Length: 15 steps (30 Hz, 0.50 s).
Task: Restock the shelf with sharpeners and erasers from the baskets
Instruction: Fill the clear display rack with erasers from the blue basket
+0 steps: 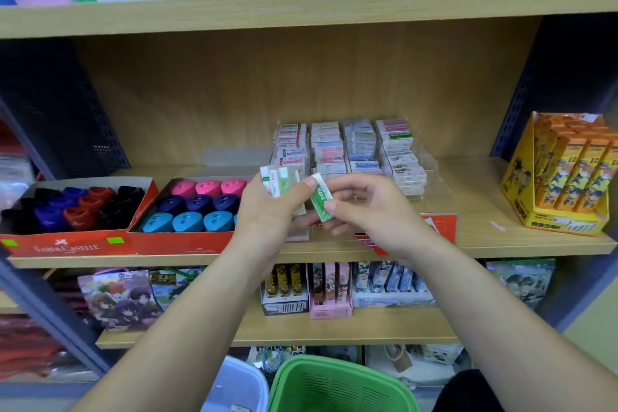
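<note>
Green-sleeved eraser [321, 197] marked "Hard", white ends showing, was pinched in the right hand [368, 207] over the shelf [468, 237] front edge. The left hand [267, 214] gripped a small eraser stack [279, 181] just beside it. Clear eraser rack [354, 147] stood behind, with bare board between rack and yellow box [561, 177].

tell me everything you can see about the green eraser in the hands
The green eraser is a small block in a green sleeve printed "Hard" in white, with white ends showing. It is tilted, top end leaning left, in front of the clear eraser display. The right hand pinches its lower end; the left hand rests its thumb on the top end and grips more erasers.
</note>
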Tool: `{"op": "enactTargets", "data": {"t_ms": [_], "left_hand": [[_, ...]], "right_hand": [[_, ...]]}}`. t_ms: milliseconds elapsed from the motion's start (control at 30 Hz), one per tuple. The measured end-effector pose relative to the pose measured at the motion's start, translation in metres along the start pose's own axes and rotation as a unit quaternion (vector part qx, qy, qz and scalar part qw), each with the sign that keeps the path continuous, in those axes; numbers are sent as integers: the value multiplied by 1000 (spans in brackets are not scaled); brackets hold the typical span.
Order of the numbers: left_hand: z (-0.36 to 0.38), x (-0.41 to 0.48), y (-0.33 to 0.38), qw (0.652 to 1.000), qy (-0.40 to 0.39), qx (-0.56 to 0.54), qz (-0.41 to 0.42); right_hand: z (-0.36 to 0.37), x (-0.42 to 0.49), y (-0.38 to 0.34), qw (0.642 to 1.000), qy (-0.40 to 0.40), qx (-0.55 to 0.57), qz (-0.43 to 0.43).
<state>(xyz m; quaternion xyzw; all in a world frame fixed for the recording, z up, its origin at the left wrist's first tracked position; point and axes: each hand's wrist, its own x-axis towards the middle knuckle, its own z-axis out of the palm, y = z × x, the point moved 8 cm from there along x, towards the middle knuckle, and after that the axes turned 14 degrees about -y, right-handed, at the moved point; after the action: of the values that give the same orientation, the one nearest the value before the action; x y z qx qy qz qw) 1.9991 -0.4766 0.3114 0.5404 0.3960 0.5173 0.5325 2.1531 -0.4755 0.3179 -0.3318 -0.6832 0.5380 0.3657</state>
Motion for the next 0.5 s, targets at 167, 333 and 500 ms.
{"op": "enactTargets", "data": {"t_ms": [167, 333, 500], "left_hand": [[-10, -12, 5, 999, 2, 43, -2], [-25, -24, -3, 995, 3, 89, -38], [-58, -39, -14, 990, 29, 123, -63]], "right_hand": [[15, -2, 5, 998, -16, 40, 35], [18, -4, 13, 998, -26, -10, 54], [1, 0, 7, 997, 26, -59, 42]]}}
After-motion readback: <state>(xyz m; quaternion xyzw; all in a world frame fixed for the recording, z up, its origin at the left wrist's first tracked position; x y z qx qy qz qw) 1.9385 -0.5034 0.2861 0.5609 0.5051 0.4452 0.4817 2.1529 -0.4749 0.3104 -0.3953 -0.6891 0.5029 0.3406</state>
